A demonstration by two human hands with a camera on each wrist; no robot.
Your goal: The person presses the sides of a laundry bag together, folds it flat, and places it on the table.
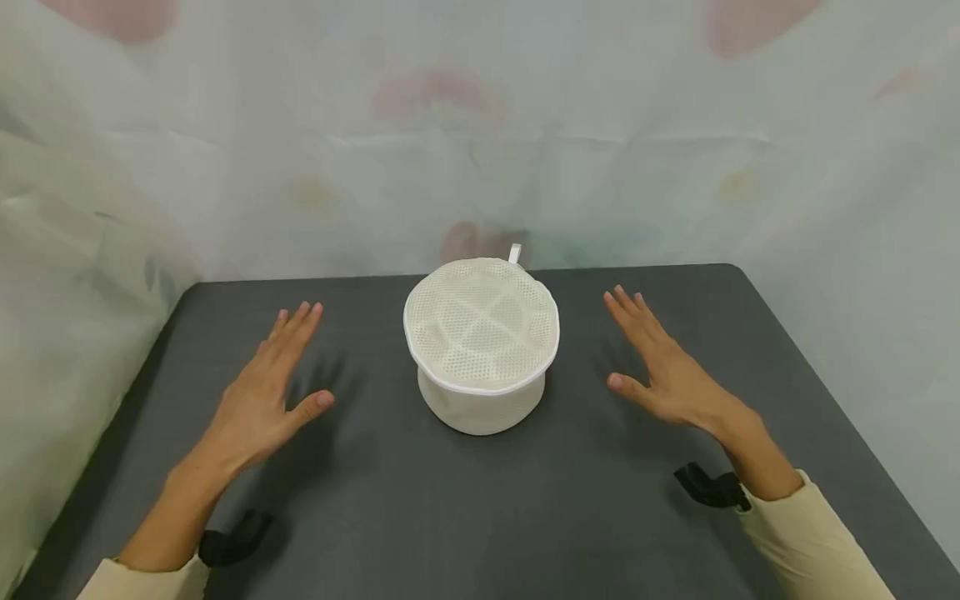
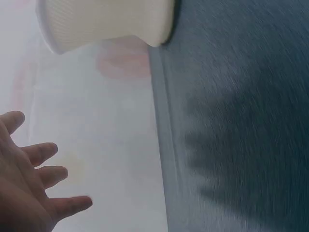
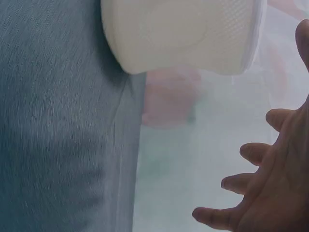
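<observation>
Head view shows a white mesh laundry bag (image 1: pixel 482 342) standing upright as a round drum in the middle of a dark grey table (image 1: pixel 420 517). Its flat netted top faces the camera, and a small white loop (image 1: pixel 514 252) sticks up at its far edge.

On the left of the bag is the left hand (image 1: pixel 266 392), spread flat with the palm down and fingers straight, the thumb pointing towards the bag. It holds nothing and is apart from the bag. Its shadow lies on the table beside it, so it seems to be a little above the surface, but I cannot tell this for sure.

On the right is the right hand (image 1: pixel 660 371), also spread wide with straight fingers, holding nothing, and apart from the bag. Both forearms wear cream sleeves (image 1: pixel 806 542), and a black strap (image 1: pixel 712 489) is at each wrist.

Left wrist view, which is blurred, shows the fingers (image 2: pixel 46 152) spread before a pale curtain (image 2: pixel 106 145), with the bag at the top of the frame. Right wrist view shows the same: open fingers (image 3: pixel 260 154) and the bag's side wall (image 3: pixel 183 34) on the table edge.

Behind the table hangs the pale curtain with faded pink marks.
</observation>
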